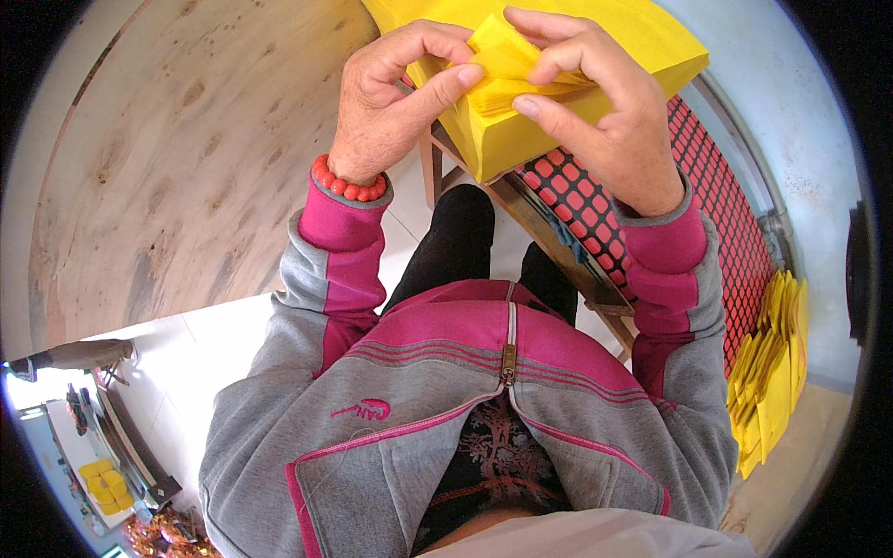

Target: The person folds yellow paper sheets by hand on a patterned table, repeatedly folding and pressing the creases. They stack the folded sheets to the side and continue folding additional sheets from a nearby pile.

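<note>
A small folded yellow piece [507, 58], apparently fabric, is between my two hands at the top of the view. My left hand [395, 93], with a red bead bracelet at the wrist, pinches its left side between thumb and fingers. On the other side, my right hand [605, 102] curls its fingers and thumb about the right end; part of that grip is hidden. Under both hands is a large yellow box-shaped thing [479, 153] with flat sides and sharp edges. Its far part runs out of the view.
Beneath the yellow box shape stretches a bench with a red-and-black checked cover [595, 200] and a wooden frame. Several flat yellow pieces [770, 381] are stacked at the right. A big wooden board [177, 177] takes up the left. A table with yellow pieces [104, 485] stands at lower left.
</note>
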Demonstrator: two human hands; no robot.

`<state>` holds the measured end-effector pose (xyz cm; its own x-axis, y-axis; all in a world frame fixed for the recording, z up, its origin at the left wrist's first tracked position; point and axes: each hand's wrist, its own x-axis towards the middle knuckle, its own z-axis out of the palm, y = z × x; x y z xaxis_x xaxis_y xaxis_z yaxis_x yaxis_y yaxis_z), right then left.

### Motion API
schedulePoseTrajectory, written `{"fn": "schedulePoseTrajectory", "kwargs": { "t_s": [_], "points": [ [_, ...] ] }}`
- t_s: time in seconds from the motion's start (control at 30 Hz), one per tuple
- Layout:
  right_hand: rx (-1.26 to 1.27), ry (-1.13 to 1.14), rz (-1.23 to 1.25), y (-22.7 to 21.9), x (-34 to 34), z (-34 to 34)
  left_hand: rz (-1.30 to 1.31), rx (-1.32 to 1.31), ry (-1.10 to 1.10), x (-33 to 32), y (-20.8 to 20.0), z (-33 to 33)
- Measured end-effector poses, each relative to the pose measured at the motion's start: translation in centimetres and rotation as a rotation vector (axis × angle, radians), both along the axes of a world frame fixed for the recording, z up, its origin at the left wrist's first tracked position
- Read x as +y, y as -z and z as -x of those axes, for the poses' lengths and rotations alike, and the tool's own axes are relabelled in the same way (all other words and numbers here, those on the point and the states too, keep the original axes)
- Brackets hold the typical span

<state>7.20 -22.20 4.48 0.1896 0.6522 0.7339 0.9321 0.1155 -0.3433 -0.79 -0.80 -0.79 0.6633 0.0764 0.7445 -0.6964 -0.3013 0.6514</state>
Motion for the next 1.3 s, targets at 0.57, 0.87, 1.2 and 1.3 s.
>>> {"fn": "schedulePoseTrajectory", "kwargs": {
  "t_s": [0.57, 0.87, 1.2, 1.3],
  "points": [
    [-0.114, 0.019, 0.156, -0.7, -0.6, -0.1, -0.058, -0.089, 0.029, 0.5, 0.6, -0.2],
    [-0.127, 0.022, 0.122, 0.1, -0.3, -0.4, 0.053, -0.029, 0.011, -0.2, 0.5, 0.0],
    [-0.195, 0.031, 0.158, 0.3, -0.6, -0.5, 0.074, -0.077, -0.046, -0.7, 0.6, -0.5],
    [-0.255, 0.059, 0.133, 0.4, -0.2, -0.4, 0.083, -0.080, -0.060, -0.6, 0.9, -0.6]
  ]
}}
